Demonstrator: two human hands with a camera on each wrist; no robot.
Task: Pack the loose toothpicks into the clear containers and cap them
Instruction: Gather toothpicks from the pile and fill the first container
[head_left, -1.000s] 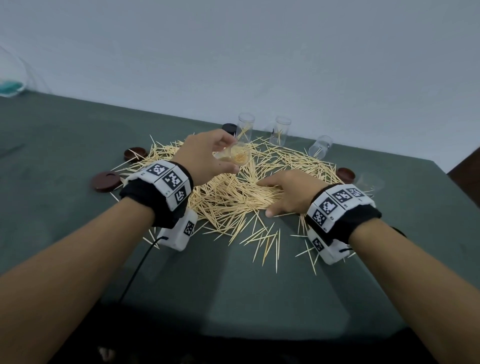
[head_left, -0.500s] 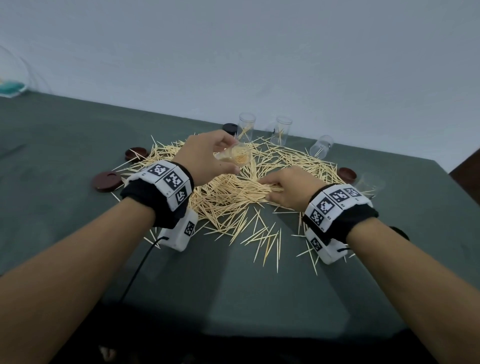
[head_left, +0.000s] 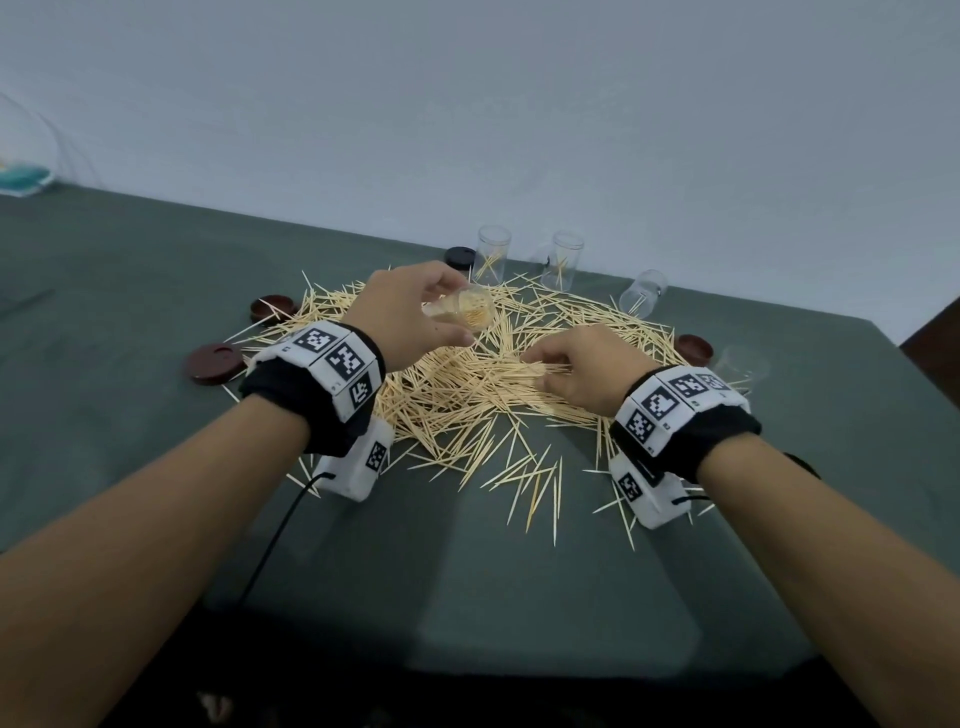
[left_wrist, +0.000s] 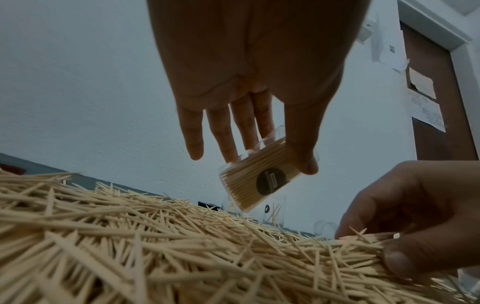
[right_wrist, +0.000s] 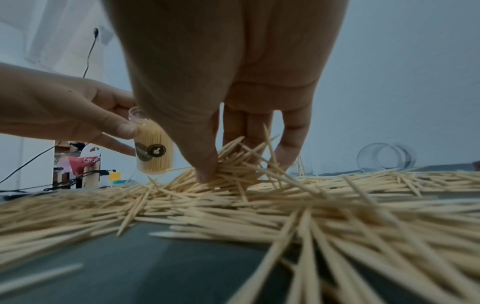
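1. A plain pale wall rises behind the table, which wears a dark green cloth.
2. A brown door in a white frame stands on the right.
3. The light is dim and even.

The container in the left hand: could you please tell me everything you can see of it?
The container is a small clear cylinder, plastic by its look, packed nearly full of pale toothpicks, with a round dark label on its wall. It is uncapped and tilted, held above the toothpick pile. The left hand grips it between thumb and fingers; nothing else touches it.
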